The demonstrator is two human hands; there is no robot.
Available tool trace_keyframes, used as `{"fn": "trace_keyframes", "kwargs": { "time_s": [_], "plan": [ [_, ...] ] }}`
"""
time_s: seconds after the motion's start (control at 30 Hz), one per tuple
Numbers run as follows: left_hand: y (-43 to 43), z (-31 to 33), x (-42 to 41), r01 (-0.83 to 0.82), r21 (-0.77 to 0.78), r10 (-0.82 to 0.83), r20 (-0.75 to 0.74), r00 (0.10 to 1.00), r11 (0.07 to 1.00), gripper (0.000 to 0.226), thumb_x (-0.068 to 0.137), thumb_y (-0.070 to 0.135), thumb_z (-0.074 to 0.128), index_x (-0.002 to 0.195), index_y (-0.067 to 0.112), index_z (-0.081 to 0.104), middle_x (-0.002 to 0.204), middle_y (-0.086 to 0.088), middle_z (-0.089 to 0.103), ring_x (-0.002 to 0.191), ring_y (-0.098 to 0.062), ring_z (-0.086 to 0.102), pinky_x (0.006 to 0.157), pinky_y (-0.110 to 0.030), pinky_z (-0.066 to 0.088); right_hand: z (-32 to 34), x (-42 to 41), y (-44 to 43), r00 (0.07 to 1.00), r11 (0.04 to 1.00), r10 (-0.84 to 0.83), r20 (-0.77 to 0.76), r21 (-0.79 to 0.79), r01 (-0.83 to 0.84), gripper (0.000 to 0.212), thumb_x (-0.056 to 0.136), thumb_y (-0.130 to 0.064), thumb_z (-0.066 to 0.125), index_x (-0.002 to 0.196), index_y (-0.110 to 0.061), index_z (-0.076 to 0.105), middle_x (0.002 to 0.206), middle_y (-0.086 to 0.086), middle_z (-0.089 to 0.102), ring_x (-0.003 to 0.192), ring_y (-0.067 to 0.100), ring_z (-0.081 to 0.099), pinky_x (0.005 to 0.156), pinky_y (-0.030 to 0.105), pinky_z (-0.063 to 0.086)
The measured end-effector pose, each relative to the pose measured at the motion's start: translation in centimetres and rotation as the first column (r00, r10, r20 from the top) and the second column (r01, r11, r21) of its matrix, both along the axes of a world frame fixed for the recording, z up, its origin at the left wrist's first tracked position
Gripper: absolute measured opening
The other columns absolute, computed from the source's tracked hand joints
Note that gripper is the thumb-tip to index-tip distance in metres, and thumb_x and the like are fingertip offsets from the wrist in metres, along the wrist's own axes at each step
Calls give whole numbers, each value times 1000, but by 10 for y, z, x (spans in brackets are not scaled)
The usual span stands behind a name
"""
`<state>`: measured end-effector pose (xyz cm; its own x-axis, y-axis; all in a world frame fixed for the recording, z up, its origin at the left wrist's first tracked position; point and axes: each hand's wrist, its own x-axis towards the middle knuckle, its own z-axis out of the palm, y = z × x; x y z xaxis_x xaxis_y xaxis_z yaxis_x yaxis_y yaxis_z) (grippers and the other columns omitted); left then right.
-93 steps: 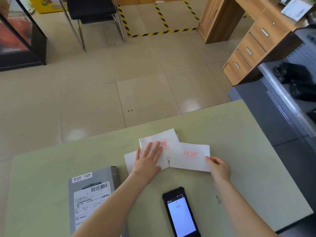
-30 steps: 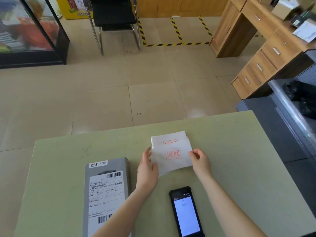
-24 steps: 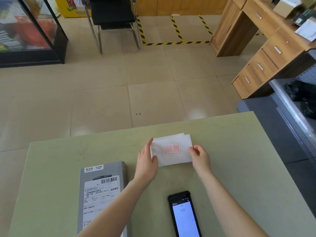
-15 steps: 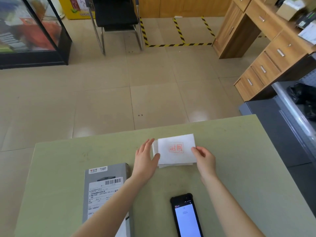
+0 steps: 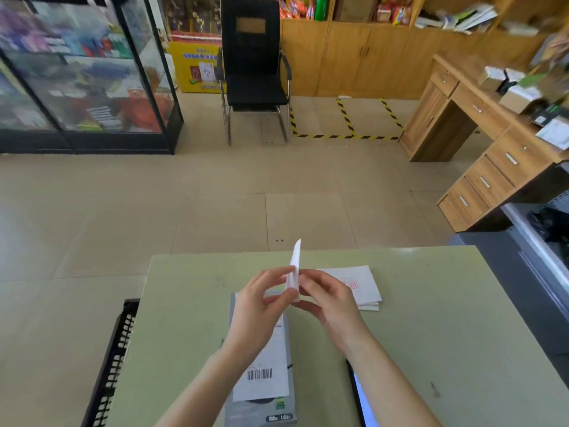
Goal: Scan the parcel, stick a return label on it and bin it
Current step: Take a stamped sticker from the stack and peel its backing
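A white return label [image 5: 294, 269] stands on edge in the air above the green table [image 5: 431, 318], pinched between my left hand [image 5: 258, 306] and my right hand [image 5: 328, 298]. Under my left forearm lies the grey parcel [image 5: 288, 340], flat, with a white shipping label and barcode [image 5: 260, 374] facing up. The stack of remaining return labels [image 5: 363, 286] with a red stamp rests on the table just right of my right hand. The black handheld scanner [image 5: 361, 399] lies near the front edge, mostly hidden by my right forearm.
A black slatted crate [image 5: 114, 359] stands on the floor at the table's left side. A dark grey shelf unit [image 5: 529, 260] is to the right. Farther off are a wooden desk [image 5: 480, 155], a black chair [image 5: 254, 72] and a glass cabinet [image 5: 80, 75].
One label has been lifted off the stack and is now held up between both hands above the parcel. The view has tilted up and shifted left, revealing the crate.
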<state>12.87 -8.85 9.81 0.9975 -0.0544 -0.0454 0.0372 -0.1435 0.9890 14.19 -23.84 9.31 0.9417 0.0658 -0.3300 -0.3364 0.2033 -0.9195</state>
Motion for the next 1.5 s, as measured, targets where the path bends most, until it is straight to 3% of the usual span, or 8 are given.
{"fn": "trace_keyframes", "kwargs": {
  "time_s": [0.13,0.23,0.4,0.57,0.73,1.03,1.33,1.5],
  "plan": [
    [41,12,-27,-39,-20,40,27,999,999,31,87,12,66,112,31,67,108,6,65,107,-4,61,76,-14,53,15,-23,44,999,999,36,18,9,-36,12,85,-20,67,91,-13,75,94,10,74,89,23,71,75,30,57],
    [66,18,-45,-59,-40,61,46,997,997,31,88,14,65,113,32,66,110,7,66,107,-1,60,77,-11,51,23,-40,70,999,999,48,25,23,-49,16,85,-21,67,95,-10,73,99,15,73,91,25,70,81,35,58],
    [92,24,-69,-68,-90,72,41,997,994,29,88,18,65,112,35,66,111,8,69,107,-2,62,76,-10,50,33,-63,104,999,998,25,43,51,-27,28,75,-33,70,89,-9,73,86,7,70,84,18,67,84,38,55],
    [100,30,-83,-75,-123,80,33,996,990,30,85,24,69,112,37,66,112,10,69,107,1,62,77,-9,49,39,-78,120,997,999,19,72,27,-21,31,83,-31,67,95,-2,70,92,11,68,93,22,67,90,43,53],
    [97,40,-88,-63,-150,72,59,996,987,31,83,26,71,111,38,67,109,10,70,105,3,62,76,-8,48,51,-84,120,996,999,-11,89,37,7,43,75,-39,70,93,0,69,89,10,65,87,18,66,84,37,54],
    [80,50,-83,-64,-110,74,93,993,992,32,85,25,68,112,42,66,108,14,69,103,6,60,76,-5,45,65,-79,102,991,1000,12,135,13,-14,35,79,-39,68,94,-7,72,96,11,71,96,25,68,80,31,53],
    [64,49,-78,-29,-62,35,111,993,998,34,87,23,66,113,46,65,106,21,68,104,3,61,80,-6,44,69,-76,82,990,999,5,142,37,-11,20,89,-18,61,91,-2,72,92,15,74,88,23,72,71,21,55],
    [54,45,-78,-23,-46,27,98,995,999,35,88,27,65,115,49,62,107,25,66,105,2,60,79,-4,43,68,-74,70,987,999,17,163,25,-21,16,88,-16,61,89,-6,74,90,14,75,87,22,72,74,21,55]
  ]
}}
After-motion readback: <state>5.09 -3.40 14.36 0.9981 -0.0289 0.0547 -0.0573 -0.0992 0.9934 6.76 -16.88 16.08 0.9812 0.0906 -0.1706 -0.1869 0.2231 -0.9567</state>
